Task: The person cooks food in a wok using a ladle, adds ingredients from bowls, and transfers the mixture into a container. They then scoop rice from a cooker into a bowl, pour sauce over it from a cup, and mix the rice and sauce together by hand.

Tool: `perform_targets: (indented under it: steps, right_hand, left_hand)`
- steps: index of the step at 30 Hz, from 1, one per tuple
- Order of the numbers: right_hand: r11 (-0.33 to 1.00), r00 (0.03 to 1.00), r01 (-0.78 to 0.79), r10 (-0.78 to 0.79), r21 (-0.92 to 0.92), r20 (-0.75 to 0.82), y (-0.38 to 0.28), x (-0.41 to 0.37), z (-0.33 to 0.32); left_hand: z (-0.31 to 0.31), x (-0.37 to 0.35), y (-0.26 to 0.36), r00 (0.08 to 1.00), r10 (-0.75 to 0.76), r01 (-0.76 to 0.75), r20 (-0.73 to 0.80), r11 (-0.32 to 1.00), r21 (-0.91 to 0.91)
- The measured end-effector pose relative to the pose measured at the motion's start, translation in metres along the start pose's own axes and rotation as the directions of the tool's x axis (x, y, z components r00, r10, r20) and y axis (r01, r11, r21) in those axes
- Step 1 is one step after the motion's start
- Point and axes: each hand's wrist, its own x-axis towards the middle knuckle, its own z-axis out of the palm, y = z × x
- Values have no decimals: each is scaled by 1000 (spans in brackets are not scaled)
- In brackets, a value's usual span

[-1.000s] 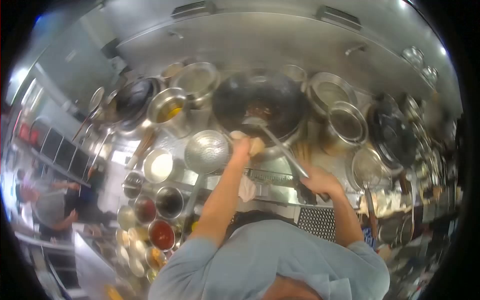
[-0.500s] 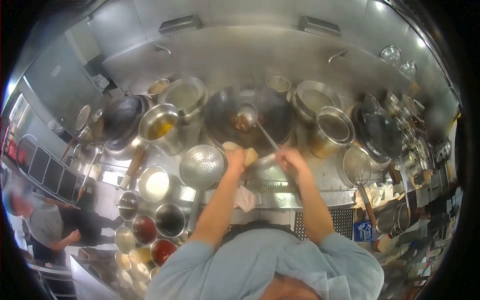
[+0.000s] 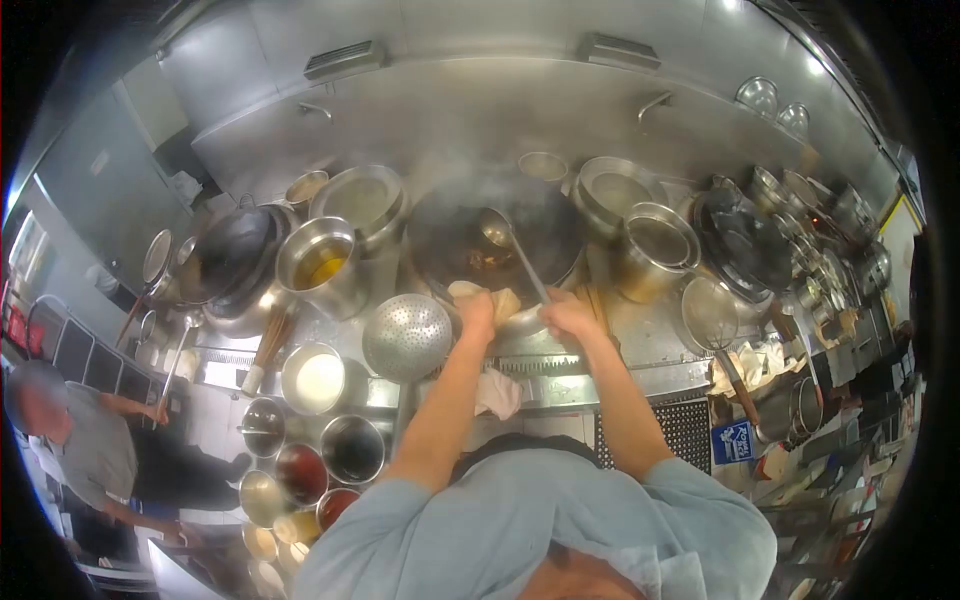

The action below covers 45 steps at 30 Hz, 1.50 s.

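Observation:
My left hand (image 3: 477, 310) is closed around a pale folded cloth (image 3: 506, 303) at the near rim of the large dark wok (image 3: 430, 240). My right hand (image 3: 568, 314) grips the handle of a metal ladle (image 3: 496, 228), whose bowl is inside the wok. Brown food (image 3: 487, 259) lies at the wok's bottom, below the ladle's bowl, under some steam. Left of my left hand rests a perforated strainer (image 3: 407, 338). The part of the wok's rim under the cloth is hidden.
A pot of yellow liquid (image 3: 322, 266) stands left of the wok, a tall pot (image 3: 660, 243) right. Sauce containers (image 3: 302, 473) fill the lower left. A wire skimmer (image 3: 711, 312) lies right. Another person (image 3: 90, 440) stands at far left, one hand on a long-handled ladle.
The ladle's bowl has come off the food, which now lies lower in the wok. My right hand has shifted slightly left. The other person's arm has reached out to a long handle.

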Motion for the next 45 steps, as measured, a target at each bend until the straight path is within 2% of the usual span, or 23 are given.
perform_targets:
  steps: [3,4,5,7,8,9,11,12,14,15,17,18,21,24,26,29,32,36,39,40,42,43,45]
  right_hand:
    - [993,991,-70,58,97,124,-4,-13,5]
    - [999,990,-32,28,31,140,-5,-19,-4]
    - [998,997,26,-21,-63,68,-7,-20,-9]
    - [963,990,111,-128,-247,-56,-6,-24,-13]
    - [920,959,180,-243,-349,-148,2,-9,-14]
    - [948,963,191,-231,-256,-138,6,4,-18]
    - [990,972,135,-140,-39,-189,-2,10,-8]
    - [994,987,99,-93,46,-129,-1,8,-6]
    - [979,1000,10,-12,203,8,2,5,-1]
    - [913,991,-81,32,399,128,6,5,0]
    - [657,925,-313,46,686,377,20,5,-1]
    - [388,860,-421,-117,820,497,27,4,0]
    - [42,830,-523,-200,851,520,25,-4,4]
    - [233,870,-432,-148,871,471,27,-2,-3]
    - [446,910,-336,-75,830,409,24,-10,-9]
    - [790,971,-155,12,593,237,-4,-31,-15]
    - [977,995,10,-32,214,99,-24,-34,-17]
    - [968,977,215,-213,-127,26,-52,-51,-16]
    - [967,967,255,-255,24,-22,-50,-76,-16]
    - [947,981,149,-177,285,77,-30,-70,-20]
    - [707,946,-141,-110,693,305,35,-43,-32]
    - [900,995,67,-95,430,44,50,-38,-15]
    - [987,991,130,-125,95,-56,27,-75,13]
  left_hand:
    - [-6,-23,20,999,-36,39,-32,996,83]
    - [-8,-23,18,999,-31,35,-38,995,92]
    - [-6,-15,13,999,-23,27,-42,995,95]
    - [-9,13,-7,981,141,-175,130,937,304]
    - [-14,9,-14,984,113,-152,137,935,319]
    - [-19,5,-21,986,85,-129,143,933,335]
    - [-7,5,-2,993,-116,113,14,980,162]
    - [-12,22,-17,965,-191,204,178,977,-59]
    - [-35,-24,28,847,-285,407,449,891,-201]
    - [-49,-54,53,762,-300,510,574,824,-247]
    - [-76,-97,71,740,-283,510,610,828,-233]
    - [-90,-113,72,729,-274,507,628,832,-226]
    - [-143,-159,56,741,-334,552,583,797,-245]
    - [-206,-209,23,729,-404,578,553,796,-180]
    - [-233,-258,39,708,-598,647,376,762,-8]
    - [-267,-301,30,691,-641,678,335,735,6]
    - [-277,-317,20,687,-653,691,318,723,-7]
    - [-270,-316,14,690,-647,685,325,729,-4]
    - [-261,-310,16,694,-637,678,335,735,-6]
    - [-258,-310,15,697,-632,673,338,740,-3]
    - [-253,-305,17,700,-620,662,354,749,3]
    - [-250,-303,18,699,-615,661,365,751,-1]
    - [-240,-294,21,703,-591,647,396,763,-11]
